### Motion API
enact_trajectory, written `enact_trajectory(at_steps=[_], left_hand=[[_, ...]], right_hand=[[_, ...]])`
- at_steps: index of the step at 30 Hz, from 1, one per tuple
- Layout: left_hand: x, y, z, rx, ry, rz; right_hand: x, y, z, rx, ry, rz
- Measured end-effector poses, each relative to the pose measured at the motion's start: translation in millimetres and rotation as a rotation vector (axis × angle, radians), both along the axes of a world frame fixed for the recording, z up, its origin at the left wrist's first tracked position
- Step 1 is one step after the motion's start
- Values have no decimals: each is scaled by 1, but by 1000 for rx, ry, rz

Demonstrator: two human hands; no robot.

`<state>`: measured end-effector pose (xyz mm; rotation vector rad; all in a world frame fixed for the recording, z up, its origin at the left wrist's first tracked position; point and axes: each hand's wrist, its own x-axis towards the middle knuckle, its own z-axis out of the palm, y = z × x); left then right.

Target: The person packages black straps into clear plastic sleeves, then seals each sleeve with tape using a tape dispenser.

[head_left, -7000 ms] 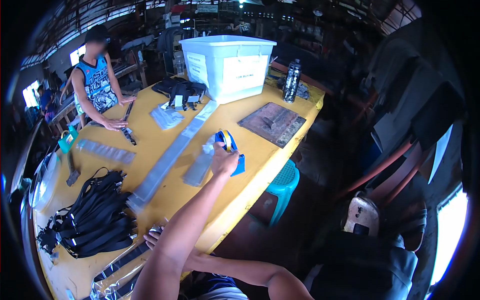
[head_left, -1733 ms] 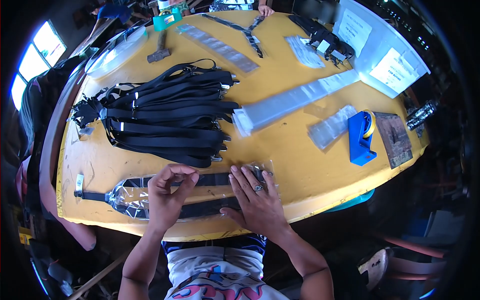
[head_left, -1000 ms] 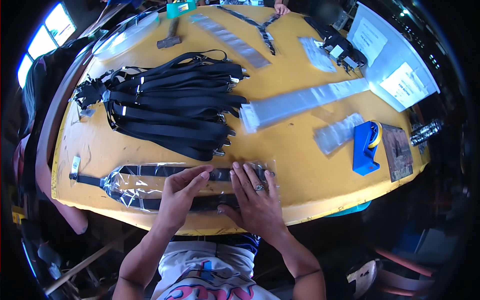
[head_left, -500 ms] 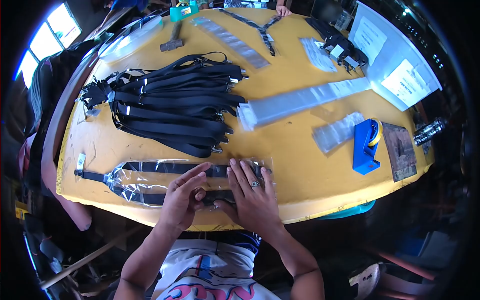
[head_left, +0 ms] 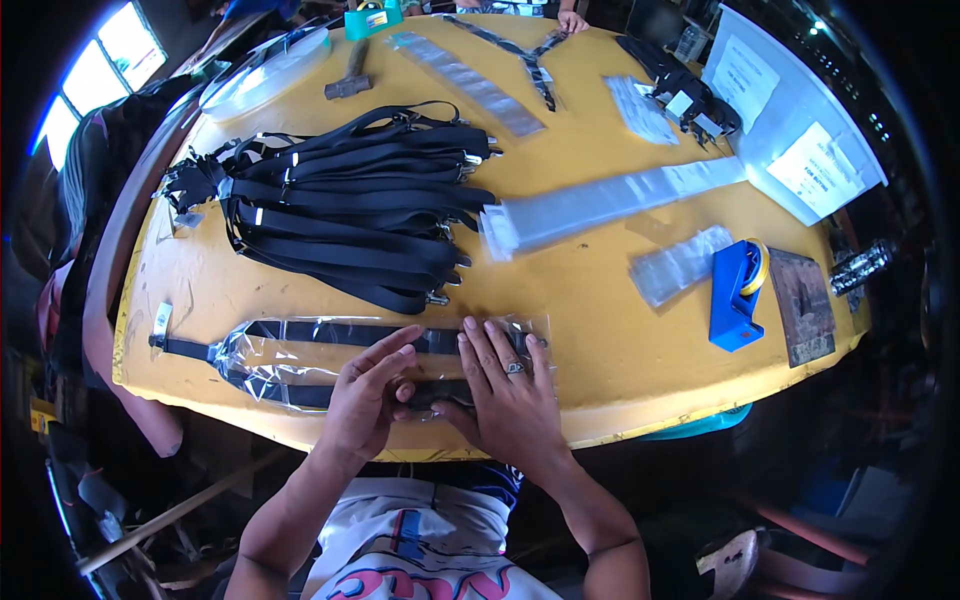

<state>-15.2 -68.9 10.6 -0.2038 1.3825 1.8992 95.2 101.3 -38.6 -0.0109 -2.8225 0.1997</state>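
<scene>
Near the front edge of the yellow table (head_left: 600, 400) lies a black strap (head_left: 290, 335) inside a clear plastic sleeve (head_left: 300, 365), its tagged end sticking out at the left. My right hand (head_left: 505, 385) rests flat on the sleeve's right part, fingers spread, with a ring on one finger. Beside it, my left hand (head_left: 368, 390) is at the sleeve's lower edge, index finger and thumb stretched out, the other fingers curled, holding nothing that I can see. A large bundle of black straps (head_left: 340, 210) with metal clips lies just beyond.
Flat plastic sleeves (head_left: 620, 200) lie past the bundle, smaller ones (head_left: 680, 265) beside a blue tape dispenser (head_left: 735, 295). At the right back stands a white bin (head_left: 790, 120). A hammer (head_left: 348, 85) lies at the back. Another person's hand (head_left: 572, 22) touches the far edge.
The view has shifted very slightly. Both hands keep nearly the same pose on the sleeve, and nothing else has visibly moved.
</scene>
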Motion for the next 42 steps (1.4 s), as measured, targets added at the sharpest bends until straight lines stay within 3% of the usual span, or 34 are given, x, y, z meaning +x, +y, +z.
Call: enact_trajectory(at_steps=[8, 19, 26, 28, 29, 30, 32, 33, 36, 42], left_hand=[[2, -3, -4, -119, 112, -75], [4, -8, -1, -296, 484, -298], [3, -18, 1, -350, 543, -293], [4, -23, 1, -484, 846, -285], [6, -22, 5, -717, 1051, -308], [7, -20, 4, -713, 1051, -313], [10, -17, 2, -932, 1699, -358], [13, -14, 1, -921, 1561, -456], [9, -6, -7, -1003, 1714, -520], [3, -13, -21, -1029, 1649, -560]], right_hand=[[0, -1, 0, -26, -16, -4], [0, 0, -1, -19, -2, -2], [-1, 0, 1, -4, -3, -1], [0, 0, 0, -10, 3, 4], [0, 0, 0, -9, 0, -3], [0, 0, 1, -12, 4, -2], [0, 1, 1, -11, 8, -1], [0, 0, -1, -11, 14, -5], [-1, 0, -3, -9, 21, -5], [0, -1, -2, -16, -2, -15]])
